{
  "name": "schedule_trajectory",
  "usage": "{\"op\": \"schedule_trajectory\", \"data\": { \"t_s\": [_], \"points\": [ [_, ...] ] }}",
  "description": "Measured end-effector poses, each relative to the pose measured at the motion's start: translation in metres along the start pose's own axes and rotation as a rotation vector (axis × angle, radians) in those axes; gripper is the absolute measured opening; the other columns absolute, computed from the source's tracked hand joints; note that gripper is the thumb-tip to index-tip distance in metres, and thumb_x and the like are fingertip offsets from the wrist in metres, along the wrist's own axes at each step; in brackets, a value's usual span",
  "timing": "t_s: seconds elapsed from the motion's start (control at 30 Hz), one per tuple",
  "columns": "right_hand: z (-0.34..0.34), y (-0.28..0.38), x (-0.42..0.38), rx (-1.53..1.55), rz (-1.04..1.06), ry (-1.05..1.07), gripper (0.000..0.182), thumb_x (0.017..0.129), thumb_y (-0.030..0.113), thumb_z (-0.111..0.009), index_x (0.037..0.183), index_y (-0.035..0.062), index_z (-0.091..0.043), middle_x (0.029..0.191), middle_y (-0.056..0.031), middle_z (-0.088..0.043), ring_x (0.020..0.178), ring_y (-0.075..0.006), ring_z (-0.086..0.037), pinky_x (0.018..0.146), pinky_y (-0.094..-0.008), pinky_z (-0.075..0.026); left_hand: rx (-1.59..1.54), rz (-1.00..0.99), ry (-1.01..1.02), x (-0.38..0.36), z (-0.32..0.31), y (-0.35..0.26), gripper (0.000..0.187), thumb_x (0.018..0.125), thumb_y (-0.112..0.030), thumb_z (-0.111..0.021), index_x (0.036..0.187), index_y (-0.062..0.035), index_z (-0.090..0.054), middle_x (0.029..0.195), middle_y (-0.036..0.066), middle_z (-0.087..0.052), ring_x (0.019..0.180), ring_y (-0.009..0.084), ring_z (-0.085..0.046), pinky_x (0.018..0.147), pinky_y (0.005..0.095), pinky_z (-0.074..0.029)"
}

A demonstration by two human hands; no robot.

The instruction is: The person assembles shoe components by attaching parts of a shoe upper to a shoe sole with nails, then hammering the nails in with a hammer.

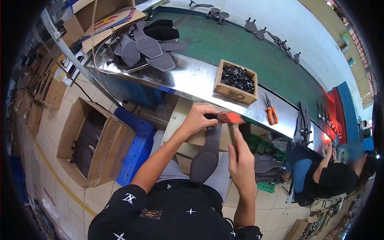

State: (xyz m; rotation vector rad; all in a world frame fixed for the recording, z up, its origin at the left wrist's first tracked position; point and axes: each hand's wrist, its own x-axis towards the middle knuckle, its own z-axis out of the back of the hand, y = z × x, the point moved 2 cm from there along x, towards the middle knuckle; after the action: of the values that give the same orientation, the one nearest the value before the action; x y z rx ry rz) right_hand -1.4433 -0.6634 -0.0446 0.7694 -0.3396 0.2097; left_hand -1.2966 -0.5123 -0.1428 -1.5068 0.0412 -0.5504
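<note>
A hammer [231,118] with an orange-red head is in my right hand [242,162], its fingers wrapped round the handle. My left hand [201,119] pinches the upper end of a dark grey sole-shaped piece [205,160], which hangs down over my lap with its wide end lowest. The hammer head is right beside my left fingertips, at the top of the piece. What lies between those fingertips is too small to make out. Behind the hands, a light board [176,120] shows.
A wooden box [256,94] of small black parts and orange-handled pliers [272,116] lie on the metal bench edge [192,76]. Grey pieces fill a wire basket [102,64]. A green conveyor [248,52] runs behind. Cardboard box [106,160] at left; a co-worker [336,176] at right.
</note>
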Motion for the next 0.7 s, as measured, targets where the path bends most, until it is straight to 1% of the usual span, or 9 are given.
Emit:
{"op": "schedule_trajectory", "data": {
  "t_s": [0.2,0.3,0.33,0.37,0.43,0.5,0.57,0.63,0.7],
  "points": [
    [-0.007,-0.011,0.000,-0.007,0.042,-0.017,0.044,0.098,0.004,-0.054,0.140,-0.0052,-0.044,0.108,-0.0265,-0.062,0.090,-0.0368,-0.066,0.078,-0.0408,-0.052,-0.015,0.024,-0.007,-0.003,0.000,-0.001,0.023,0.071,-0.007,-0.082,0.092,-0.0012,-0.077,0.096,0.008,-0.074,0.089,0.0144,-0.068,0.082,0.0288,-0.052],
    [0.013,0.001,-0.002,0.053,-0.091,0.019,0.041,0.100,0.006,-0.053,0.139,-0.0050,-0.045,0.098,-0.0242,-0.063,0.079,-0.0322,-0.066,0.071,-0.0381,-0.053,0.082,0.097,0.054,-0.007,0.001,-0.008,0.046,0.072,-0.012,-0.084,0.115,-0.0022,-0.071,0.105,0.010,-0.074,0.102,0.0188,-0.066,0.092,0.0319,-0.049],
    [0.025,0.010,-0.002,0.091,-0.165,0.036,0.040,0.101,0.007,-0.053,0.138,-0.0050,-0.045,0.094,-0.0233,-0.064,0.075,-0.0304,-0.066,0.068,-0.0371,-0.053,0.198,0.027,0.035,-0.008,0.001,-0.006,0.059,0.073,-0.017,-0.084,0.125,-0.0023,-0.062,0.110,0.008,-0.073,0.108,0.0211,-0.064,0.098,0.0345,-0.045],
    [0.037,0.021,-0.008,-0.012,-0.054,-0.073,0.035,0.102,0.008,-0.050,0.134,-0.0058,-0.048,0.088,-0.0220,-0.064,0.071,-0.0262,-0.066,0.062,-0.0342,-0.052,0.312,-0.040,0.017,-0.011,0.002,-0.002,0.071,0.074,-0.022,-0.083,0.136,-0.0024,-0.052,0.114,0.006,-0.072,0.113,0.0234,-0.062,0.104,0.0372,-0.042],
    [0.053,0.048,-0.015,0.288,-0.027,-0.251,0.044,0.108,0.030,-0.039,0.132,-0.0039,-0.053,0.083,-0.0044,-0.060,0.056,-0.0044,-0.050,0.050,-0.0217,-0.041,0.485,-0.094,0.014,-0.020,0.000,0.006,0.092,0.076,-0.031,-0.081,0.149,-0.0022,-0.033,0.122,0.003,-0.070,0.124,0.0269,-0.056,0.113,0.0427,-0.031],
    [0.040,0.040,-0.016,0.182,0.066,-0.275,0.037,0.107,0.021,-0.044,0.131,-0.0051,-0.053,0.098,-0.0166,-0.066,0.070,-0.0206,-0.066,0.062,-0.0297,-0.052,0.609,-0.094,0.039,-0.020,0.000,0.010,0.109,0.077,-0.040,-0.079,0.156,-0.0015,-0.013,0.129,-0.001,-0.067,0.134,0.0290,-0.048,0.121,0.0484,-0.017],
    [0.005,0.007,-0.002,-0.211,0.202,-0.120,0.034,0.105,0.016,-0.048,0.130,-0.0056,-0.054,0.109,-0.0238,-0.067,0.083,-0.0313,-0.071,0.072,-0.0353,-0.055,0.583,0.043,0.106,-0.019,0.002,0.002,0.110,0.078,-0.047,-0.076,0.156,-0.0014,-0.013,0.135,-0.002,-0.063,0.138,0.0265,-0.045,0.121,0.0543,-0.008],
    [-0.013,-0.015,-0.004,-0.127,-0.024,0.054,0.035,0.101,0.008,-0.050,0.134,-0.0046,-0.050,0.103,-0.0267,-0.065,0.088,-0.0454,-0.064,0.075,-0.0460,-0.054,0.590,0.078,0.140,-0.016,0.004,-0.002,0.111,0.077,-0.046,-0.077,0.156,-0.0019,-0.013,0.136,-0.002,-0.063,0.139,0.0247,-0.044,0.121,0.0554,-0.007],
    [0.017,0.008,0.002,-0.059,-0.049,0.027,0.034,0.102,0.010,-0.051,0.132,-0.0043,-0.053,0.103,-0.0257,-0.067,0.084,-0.0406,-0.069,0.071,-0.0437,-0.055,0.645,-0.002,0.075,-0.018,0.005,0.006,0.099,0.077,-0.046,-0.075,0.155,-0.0093,-0.027,0.134,-0.001,-0.064,0.142,0.0247,-0.039,0.120,0.0590,-0.002]
  ]
}}
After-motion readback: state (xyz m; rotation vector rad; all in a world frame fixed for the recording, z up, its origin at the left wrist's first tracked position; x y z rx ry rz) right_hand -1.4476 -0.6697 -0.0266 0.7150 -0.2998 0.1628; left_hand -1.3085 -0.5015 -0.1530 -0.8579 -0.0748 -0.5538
